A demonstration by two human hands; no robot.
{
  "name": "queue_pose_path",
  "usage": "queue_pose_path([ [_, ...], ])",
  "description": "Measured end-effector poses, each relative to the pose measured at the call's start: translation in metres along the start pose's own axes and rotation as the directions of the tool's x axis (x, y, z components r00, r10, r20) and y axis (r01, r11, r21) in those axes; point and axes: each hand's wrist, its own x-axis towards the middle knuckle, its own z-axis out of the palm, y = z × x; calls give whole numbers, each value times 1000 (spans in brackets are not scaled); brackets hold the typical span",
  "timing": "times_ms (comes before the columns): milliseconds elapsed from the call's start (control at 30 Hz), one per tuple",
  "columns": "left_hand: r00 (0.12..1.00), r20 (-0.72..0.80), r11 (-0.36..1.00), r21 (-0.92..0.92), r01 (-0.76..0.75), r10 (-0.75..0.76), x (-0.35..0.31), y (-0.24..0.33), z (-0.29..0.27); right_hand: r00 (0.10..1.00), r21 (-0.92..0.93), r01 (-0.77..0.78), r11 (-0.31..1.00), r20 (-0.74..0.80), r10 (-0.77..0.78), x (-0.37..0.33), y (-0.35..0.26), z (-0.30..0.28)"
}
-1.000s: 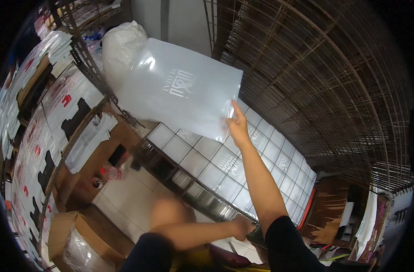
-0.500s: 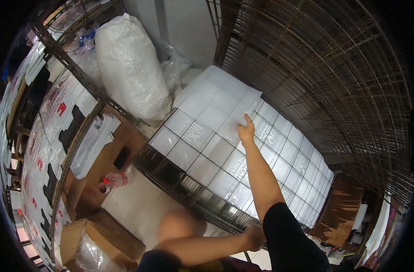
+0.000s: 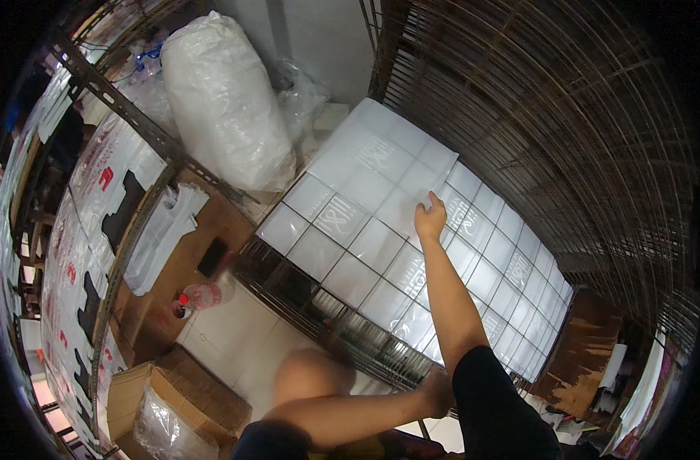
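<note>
My right hand point(image 3: 430, 216) is over the wire drying rack point(image 3: 342, 308), at the near right edge of a translucent white plastic sheet point(image 3: 350, 146). Its index finger and thumb are stretched apart, and the fingertips appear to touch the sheet. The sheet lies on the rack's far left part and carries a pale printed pattern; the grid wires show faintly through it. Beneath the grid are more white printed sheets point(image 3: 511, 314). Low at the rack's near edge is my left hand point(image 3: 436, 391), its fingers hidden from view.
Raised wire grids point(image 3: 534, 123) lean at the right. A large stuffed white bag point(image 3: 223, 100) stands at the far left. Nearer are a metal shelf frame point(image 3: 128, 107), a red-capped plastic bottle point(image 3: 204, 296), a dark phone-like object point(image 3: 212, 257) and an opened cardboard box point(image 3: 128, 399).
The view has shifted slightly. The top sheet lies flatter on the grid, and its printed pattern now shows. My right hand stays near the sheet's edge with thumb and index apart.
</note>
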Motion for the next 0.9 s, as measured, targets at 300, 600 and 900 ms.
queue_pose_path([
  [300,988,-146,999,6,-49,49,14,-8,38,999,-127,-16,992,-47,10,-4,12,-11],
  [600,970,-243,991,-124,-57,26,5,-3,12,995,-74,-7,997,-97,0,-8,26,-4],
  [900,927,-376,493,-808,-321,-13,45,-28,122,994,-63,1,998,-106,-8,2,32,-5],
])
